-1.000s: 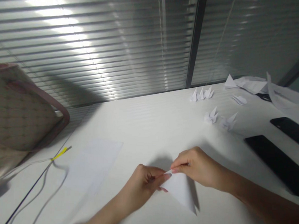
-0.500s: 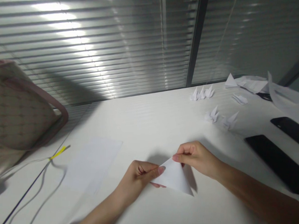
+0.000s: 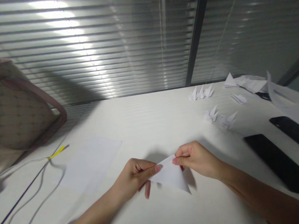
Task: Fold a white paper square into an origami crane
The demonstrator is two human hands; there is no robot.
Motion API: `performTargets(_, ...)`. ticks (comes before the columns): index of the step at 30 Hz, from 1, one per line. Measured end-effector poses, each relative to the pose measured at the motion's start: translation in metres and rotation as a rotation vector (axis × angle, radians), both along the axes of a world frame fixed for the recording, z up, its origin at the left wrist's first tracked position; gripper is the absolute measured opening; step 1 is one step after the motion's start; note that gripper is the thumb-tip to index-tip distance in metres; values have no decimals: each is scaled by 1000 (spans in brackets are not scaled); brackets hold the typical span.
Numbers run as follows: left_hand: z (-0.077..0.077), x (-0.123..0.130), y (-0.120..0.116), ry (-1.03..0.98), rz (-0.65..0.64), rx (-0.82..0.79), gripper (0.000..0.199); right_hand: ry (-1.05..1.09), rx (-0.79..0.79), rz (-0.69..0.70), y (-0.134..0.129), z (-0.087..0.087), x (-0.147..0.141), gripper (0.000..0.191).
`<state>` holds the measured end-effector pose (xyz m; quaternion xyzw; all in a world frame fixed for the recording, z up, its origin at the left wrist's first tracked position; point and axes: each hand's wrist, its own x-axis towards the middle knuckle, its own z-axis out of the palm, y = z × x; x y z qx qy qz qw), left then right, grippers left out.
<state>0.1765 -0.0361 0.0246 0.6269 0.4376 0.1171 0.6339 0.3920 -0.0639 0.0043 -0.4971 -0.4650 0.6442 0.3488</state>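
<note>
Between my two hands is a white sheet of paper [image 3: 173, 174], folded into a triangle and lifted a little off the white table. My left hand [image 3: 139, 175] pinches its left corner between thumb and forefinger, with another finger hanging down below the edge. At the upper corner, my right hand [image 3: 189, 157] grips the paper with the thumb on top; its other fingertips are partly hidden behind. The lower right corner points freely toward me.
Folded paper cranes [image 3: 202, 92] stand at the back, and more cranes [image 3: 227, 120] sit closer. Paper sheets [image 3: 252, 84] lie at the far right. Two black phones [image 3: 271, 158] are on the right. To the left are a flat white sheet [image 3: 92, 162], tied cables [image 3: 57, 152] and a bag [image 3: 20, 109].
My left thumb has slid slightly left along the paper, and a finger of that hand has dropped below the edge. The right thumb sits a bit lower, off the corner tip.
</note>
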Motion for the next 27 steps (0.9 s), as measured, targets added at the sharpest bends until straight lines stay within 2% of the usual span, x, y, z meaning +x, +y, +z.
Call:
performTargets(6, 0, -1, 1, -17, 28, 15, 40, 9, -12, 96, -1, -7, 2, 22)
performTargets(18, 6, -8, 3, -9, 92, 100, 35, -7, -62, 109, -3, -8, -2, 18)
performTargets(23, 3, -12, 7, -25, 79, 69, 34, 0, -64, 101, -1, -10, -2, 21)
performTargets(27, 0, -16, 13, -66, 120, 90, 32, 37, -109, 130, -3, -9, -4, 22)
